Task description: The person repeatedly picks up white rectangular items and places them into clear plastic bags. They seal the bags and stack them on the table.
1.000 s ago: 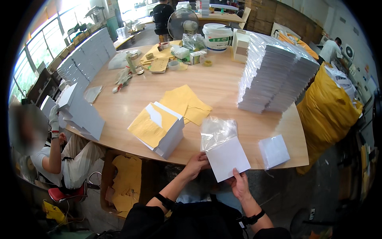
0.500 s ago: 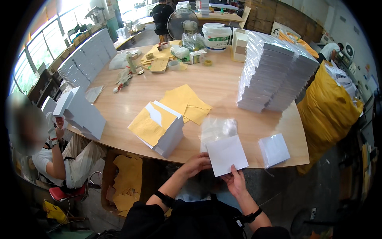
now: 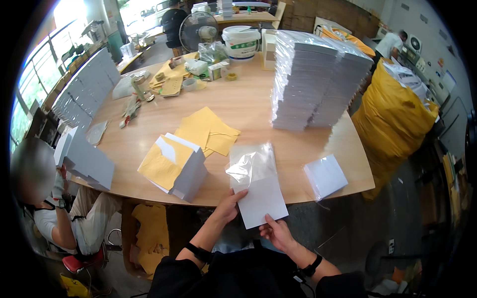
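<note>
Left hand [image 3: 228, 204] pinches the card [image 3: 263, 198] by its left edge, right hand [image 3: 277, 233] its near edge; it overhangs the table [image 3: 248, 107], apparently giving both room beneath, clear sleeve [image 3: 252, 155] at its far end.

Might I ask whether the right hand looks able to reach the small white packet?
Probably yes: nothing visible stands between the right hand and the small white packet, though that hand holds the white sheet.

Plain white is shown by the flat rectangular paper sheet [image 3: 261, 200], deep yellow by the bulging plastic sack [image 3: 393, 115].
</note>
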### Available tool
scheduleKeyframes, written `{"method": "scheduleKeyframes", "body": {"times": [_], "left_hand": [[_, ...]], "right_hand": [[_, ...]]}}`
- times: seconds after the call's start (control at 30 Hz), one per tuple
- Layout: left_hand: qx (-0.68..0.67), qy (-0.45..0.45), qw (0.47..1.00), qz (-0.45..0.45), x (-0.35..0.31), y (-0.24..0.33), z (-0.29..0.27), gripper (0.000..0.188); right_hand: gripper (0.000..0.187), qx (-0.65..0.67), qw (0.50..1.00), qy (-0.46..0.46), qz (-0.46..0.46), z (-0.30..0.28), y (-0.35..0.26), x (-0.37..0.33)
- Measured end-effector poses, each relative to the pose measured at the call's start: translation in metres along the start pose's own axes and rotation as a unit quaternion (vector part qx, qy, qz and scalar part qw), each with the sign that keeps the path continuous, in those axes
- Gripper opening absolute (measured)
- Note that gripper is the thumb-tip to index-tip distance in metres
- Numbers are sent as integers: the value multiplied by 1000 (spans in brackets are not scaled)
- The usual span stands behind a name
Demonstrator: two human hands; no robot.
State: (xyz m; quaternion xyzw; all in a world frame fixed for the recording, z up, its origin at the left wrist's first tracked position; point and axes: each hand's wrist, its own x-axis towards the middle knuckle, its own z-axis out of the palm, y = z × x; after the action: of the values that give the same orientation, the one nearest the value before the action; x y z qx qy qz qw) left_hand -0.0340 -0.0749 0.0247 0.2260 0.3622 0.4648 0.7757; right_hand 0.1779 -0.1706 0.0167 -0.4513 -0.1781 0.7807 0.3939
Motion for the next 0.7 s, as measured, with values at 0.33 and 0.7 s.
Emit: {"method": "scheduleKeyframes", "body": {"times": [0.33,0.7], "left_hand": [[-8,17,999,34,-12,-5,-3,36],[5,4,1000,24,-16,-8,-8,36]], "right_hand": [[37,49,999,-1,-5,15,2,8],[36,43,999,13,-19,24,4,7]]}}
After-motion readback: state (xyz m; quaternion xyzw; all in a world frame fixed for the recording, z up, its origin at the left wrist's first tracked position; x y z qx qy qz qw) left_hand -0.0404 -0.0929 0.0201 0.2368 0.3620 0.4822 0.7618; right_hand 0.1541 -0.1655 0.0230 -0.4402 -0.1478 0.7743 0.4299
